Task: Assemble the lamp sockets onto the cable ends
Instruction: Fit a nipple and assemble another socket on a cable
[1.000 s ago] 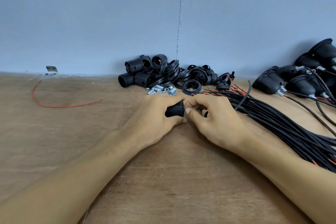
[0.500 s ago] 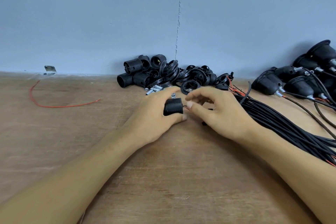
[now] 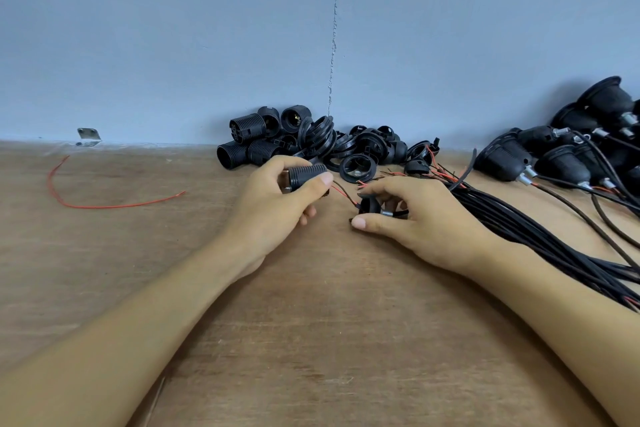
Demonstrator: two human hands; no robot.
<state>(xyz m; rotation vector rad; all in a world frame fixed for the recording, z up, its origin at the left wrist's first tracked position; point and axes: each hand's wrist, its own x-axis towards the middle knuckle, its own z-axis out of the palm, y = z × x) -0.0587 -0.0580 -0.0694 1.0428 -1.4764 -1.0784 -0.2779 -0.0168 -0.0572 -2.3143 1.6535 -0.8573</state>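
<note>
Wooden desk [image 3: 311, 340] is carrying everything. Black cable bundle [image 3: 519, 222] is running in from 4 o'clock; wired-up sockets [image 3: 554, 163] are lying at 2 o'clock, loose socket parts [image 3: 360, 149] are piling at 12 o'clock by the wall. Left hand [image 3: 273, 208] is gripping a ribbed socket body [image 3: 306, 175] – fingers & thumb curled round it. Right hand [image 3: 419, 215], at its 3 o'clock, is pinching a small black cap [image 3: 369, 203] w/ thin wires [image 3: 341, 192] spanning between both pieces. Stray red wire [image 3: 104, 206] is lying at 9 o'clock.

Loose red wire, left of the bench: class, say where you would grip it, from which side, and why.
Probably pinch the red wire at its straight stretch, from above: it lies thin and flat on the table, so only fingertips coming down can catch it.
</note>
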